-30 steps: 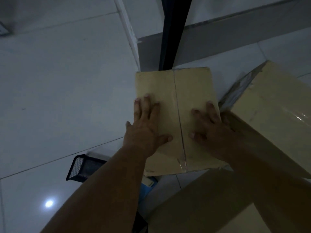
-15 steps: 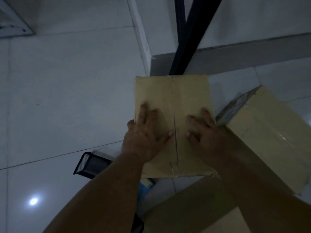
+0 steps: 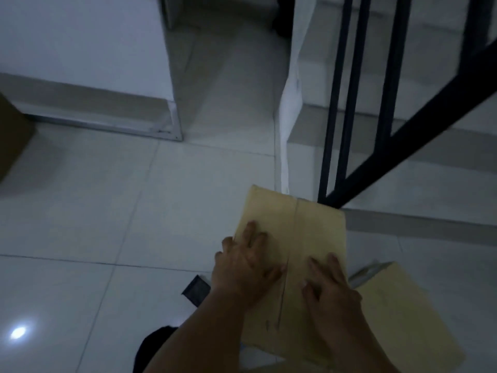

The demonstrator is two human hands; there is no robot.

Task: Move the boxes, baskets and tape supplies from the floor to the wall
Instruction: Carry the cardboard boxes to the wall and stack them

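Note:
A tan cardboard box [image 3: 301, 224] with a taped centre seam lies in front of me, its far edge near the foot of a black railing. My left hand [image 3: 246, 267] rests flat on its left flap with the fingers spread. My right hand [image 3: 329, 286] lies flat on the right flap. A second cardboard box [image 3: 403, 313] sits to the right, touching the first. A black mesh basket [image 3: 196, 289] peeks out on the floor beside my left wrist, mostly hidden by the arm.
The black stair railing [image 3: 357, 125] and a grey step [image 3: 419, 227] stand just beyond the box. A white cabinet [image 3: 88, 63] with a metal base stands at the far left. Another brown box corner [image 3: 13, 135] shows at the left edge. Pale floor tiles [image 3: 107, 211] spread leftward.
The view has tilted upward and turned, so the cabinet and more railing show. Both hands stay flat on the box, which sits lower in view near the railing foot.

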